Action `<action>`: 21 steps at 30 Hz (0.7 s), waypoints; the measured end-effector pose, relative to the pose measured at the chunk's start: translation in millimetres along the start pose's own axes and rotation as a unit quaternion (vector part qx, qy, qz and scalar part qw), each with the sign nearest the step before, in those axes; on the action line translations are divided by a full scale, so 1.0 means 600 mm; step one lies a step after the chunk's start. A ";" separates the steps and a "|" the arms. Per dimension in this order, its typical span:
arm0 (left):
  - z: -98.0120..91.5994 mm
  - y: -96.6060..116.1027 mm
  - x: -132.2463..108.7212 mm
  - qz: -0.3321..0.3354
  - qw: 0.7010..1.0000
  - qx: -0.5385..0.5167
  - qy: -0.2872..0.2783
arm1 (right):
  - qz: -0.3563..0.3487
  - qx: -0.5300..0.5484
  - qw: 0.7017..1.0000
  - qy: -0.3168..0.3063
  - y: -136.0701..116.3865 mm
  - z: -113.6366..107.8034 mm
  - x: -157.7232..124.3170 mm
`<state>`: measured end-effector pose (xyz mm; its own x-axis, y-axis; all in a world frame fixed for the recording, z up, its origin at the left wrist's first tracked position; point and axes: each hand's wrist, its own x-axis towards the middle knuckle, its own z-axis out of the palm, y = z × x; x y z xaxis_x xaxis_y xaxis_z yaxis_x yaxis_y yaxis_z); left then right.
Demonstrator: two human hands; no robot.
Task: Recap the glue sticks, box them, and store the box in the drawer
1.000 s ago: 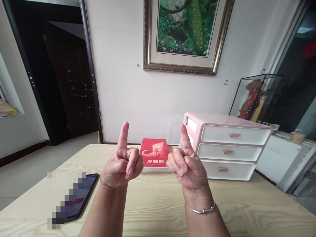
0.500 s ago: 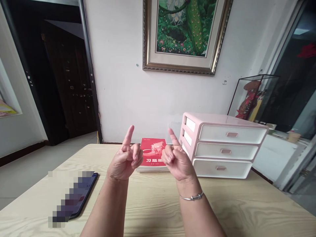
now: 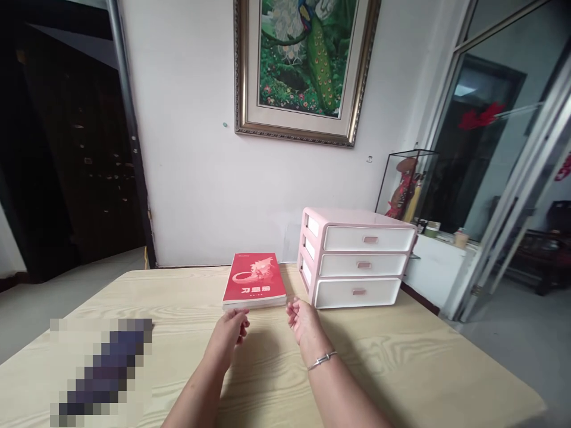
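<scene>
My left hand (image 3: pixel 230 331) is just in front of the near left corner of a thick red book (image 3: pixel 253 276). Its fingers are loosely bent, with no object in them. My right hand (image 3: pixel 303 320), a silver bangle on its wrist, is by the book's near right corner. Half curled and a little apart, its fingers are empty too. The book lies flat with its cover up, showing a pale dragon-like picture and white characters. Whether either hand touches it, I cannot tell.
A pink and white drawer unit (image 3: pixel 357 258) with three closed drawers stands right of the book. On the left of the wooden table (image 3: pixel 178 297) lies a dark, pixelated phone (image 3: pixel 104 371). A framed peacock picture (image 3: pixel 303 65) hangs on the wall behind.
Both hands have come down from in front of the book towards the table, and their raised index fingers are now bent. The view has turned right, and the book is fully uncovered.
</scene>
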<state>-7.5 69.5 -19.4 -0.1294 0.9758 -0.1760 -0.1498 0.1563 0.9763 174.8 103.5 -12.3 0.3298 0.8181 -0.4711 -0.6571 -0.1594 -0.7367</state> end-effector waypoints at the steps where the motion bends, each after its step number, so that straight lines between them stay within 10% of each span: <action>1: 0.004 -0.008 -0.014 0.011 0.998 0.051 -0.018 | -0.012 0.003 1.000 0.020 -0.010 -0.020 0.006; 5: 0.021 -0.043 -0.058 0.125 0.926 0.344 -0.091 | -0.067 0.021 0.994 0.079 -0.064 -0.106 0.029; 10: 0.039 -0.067 -0.078 0.227 0.839 0.466 -0.162 | -0.092 0.034 0.990 0.104 -0.143 -0.182 0.058; 21: 0.045 -0.067 -0.072 0.213 0.812 0.527 -0.129 | -0.092 0.009 0.992 0.090 -0.201 -0.189 0.106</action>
<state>30.8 25.0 -47.8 0.2817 0.9537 0.1053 0.7951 -0.2934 0.5308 351.9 112.2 -8.4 0.5608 0.7196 -0.4095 -0.5861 -0.0044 -0.8102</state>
